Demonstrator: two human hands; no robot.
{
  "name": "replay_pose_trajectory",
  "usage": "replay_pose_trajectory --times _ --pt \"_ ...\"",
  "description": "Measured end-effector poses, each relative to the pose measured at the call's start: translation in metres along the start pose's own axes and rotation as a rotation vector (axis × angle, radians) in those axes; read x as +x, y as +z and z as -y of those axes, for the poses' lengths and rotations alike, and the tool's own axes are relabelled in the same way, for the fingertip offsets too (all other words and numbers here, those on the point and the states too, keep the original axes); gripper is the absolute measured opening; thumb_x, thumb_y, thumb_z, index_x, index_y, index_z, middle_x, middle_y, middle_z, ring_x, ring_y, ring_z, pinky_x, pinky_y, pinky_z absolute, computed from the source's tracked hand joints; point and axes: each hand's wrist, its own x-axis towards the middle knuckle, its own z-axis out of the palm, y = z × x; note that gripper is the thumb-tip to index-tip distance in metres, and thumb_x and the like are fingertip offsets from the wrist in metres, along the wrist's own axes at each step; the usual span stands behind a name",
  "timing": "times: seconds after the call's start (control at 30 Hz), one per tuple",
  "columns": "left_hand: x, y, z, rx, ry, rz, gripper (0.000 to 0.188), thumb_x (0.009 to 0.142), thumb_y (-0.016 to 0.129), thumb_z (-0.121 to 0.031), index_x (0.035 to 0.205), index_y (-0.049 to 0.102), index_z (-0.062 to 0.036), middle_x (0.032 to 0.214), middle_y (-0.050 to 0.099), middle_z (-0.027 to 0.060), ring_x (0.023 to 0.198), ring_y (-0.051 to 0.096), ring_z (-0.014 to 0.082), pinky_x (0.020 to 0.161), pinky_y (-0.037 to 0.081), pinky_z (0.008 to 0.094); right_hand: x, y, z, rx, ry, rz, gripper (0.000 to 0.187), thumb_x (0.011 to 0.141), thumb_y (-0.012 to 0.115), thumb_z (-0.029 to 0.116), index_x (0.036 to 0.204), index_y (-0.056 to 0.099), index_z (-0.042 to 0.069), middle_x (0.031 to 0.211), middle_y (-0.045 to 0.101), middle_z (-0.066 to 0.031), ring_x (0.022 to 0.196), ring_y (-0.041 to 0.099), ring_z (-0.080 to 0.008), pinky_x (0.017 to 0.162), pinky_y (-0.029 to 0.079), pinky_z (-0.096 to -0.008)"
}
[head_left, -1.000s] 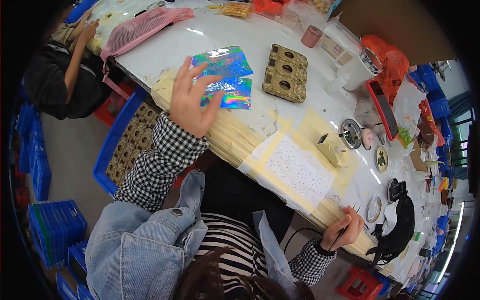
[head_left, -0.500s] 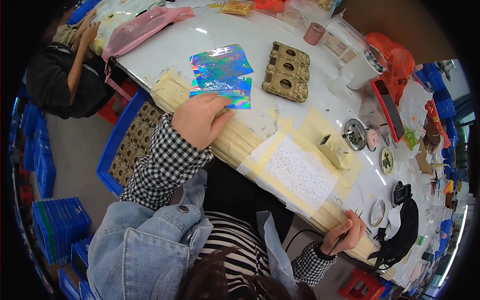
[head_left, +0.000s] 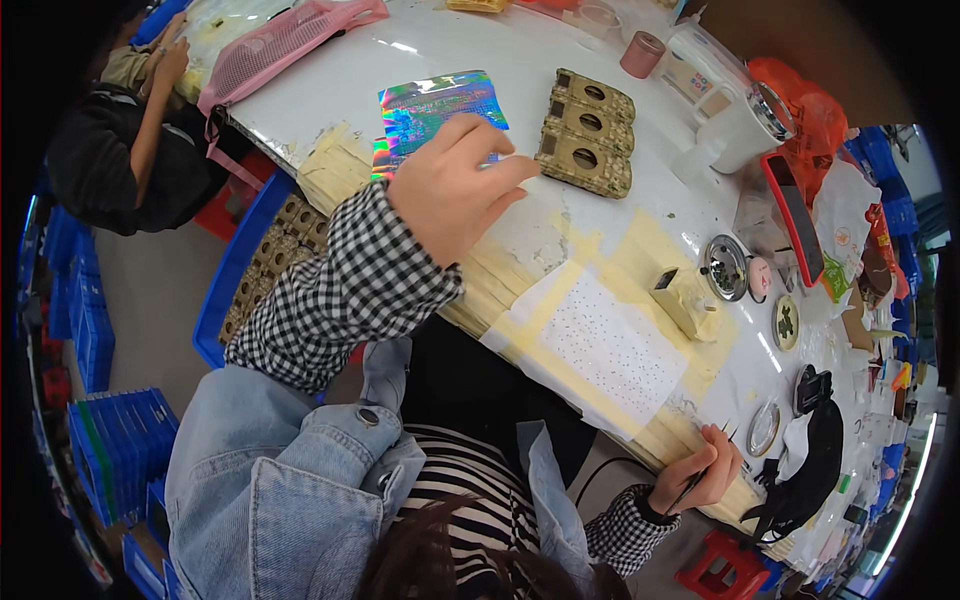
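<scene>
My left hand (head_left: 450, 195) hovers over a shiny holographic sheet (head_left: 430, 105), partly covering it. Its fingers are bent, with index finger and thumb drawn toward each other; whatever they pinch is too small to make out. Just right of those fingertips lies a camouflage-patterned block (head_left: 588, 135) with three round dark holes. At the table's near edge my right hand (head_left: 700, 475) is closed around a slim dark pointed tool (head_left: 690, 487). Between the hands, a white sheet (head_left: 615, 350) covered with tiny dark specks is taped down.
A taped pale block (head_left: 686, 303) stands beyond the speckled sheet, near a round metal dish (head_left: 725, 267). Farther right are a red-cased phone (head_left: 795, 215) and a white mug (head_left: 735, 130). A blue crate (head_left: 215, 300) of similar camouflage pieces sits at left. Another person (head_left: 120, 160) works far left.
My left hand has lifted off the holographic sheet's lower part and moved right and away from me, toward the camouflage block. My right hand still grips the slim tool, nearly unmoved.
</scene>
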Motion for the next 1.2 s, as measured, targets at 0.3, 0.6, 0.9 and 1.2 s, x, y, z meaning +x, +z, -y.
replay_pose_trajectory --times 0.3,0.6,0.9,1.2 --pt "0.034 0.048 0.02 0.105 0.09 0.182 0.042 0.083 0.066 -0.027 0.122 0.055 -0.0188 0.123 0.051 0.0147 0.125 0.043 0.0362 0.103 0.039 0.0431 0.001 0.001 -0.001 0.04 -0.014 -0.018 0.033 0.094 0.045 0.021 0.083 0.063 -0.005 0.074 0.063 -0.0133 0.071 0.055 -0.0309 0.065 0.045 -0.0378" --pt "0.012 -0.002 0.043 0.006 -0.052 0.192 0.057 0.082 0.067 -0.031 0.132 0.047 -0.0149 0.132 0.046 0.018 0.127 0.039 0.0384 0.105 0.033 0.0496 0.001 0.002 0.003 0.055 -0.012 -0.03 0.034 0.094 0.046 0.022 0.082 0.063 -0.005 0.074 0.063 -0.0133 0.069 0.054 -0.0307 0.064 0.045 -0.0378" --pt "0.012 -0.016 0.179 -0.186 -0.566 0.408 0.07 0.072 0.076 -0.046 0.122 0.052 -0.0018 0.112 0.06 0.0178 0.109 0.057 0.0246 0.09 0.047 0.0334 -0.002 0.001 0.001 0.031 -0.027 -0.025 0.034 0.094 0.047 0.021 0.081 0.063 -0.005 0.075 0.063 -0.0142 0.07 0.055 -0.0313 0.064 0.045 -0.0384" --pt "0.058 0.007 0.207 -0.173 -0.581 0.851 0.052 0.068 0.083 -0.036 0.099 0.061 -0.0005 0.086 0.066 0.0114 0.077 0.062 0.0146 0.063 0.049 0.0268 0.002 0.001 0.003 0.029 -0.016 0.002 0.03 0.093 0.048 0.019 0.081 0.062 -0.004 0.074 0.063 -0.0136 0.071 0.055 -0.0317 0.064 0.045 -0.0395"
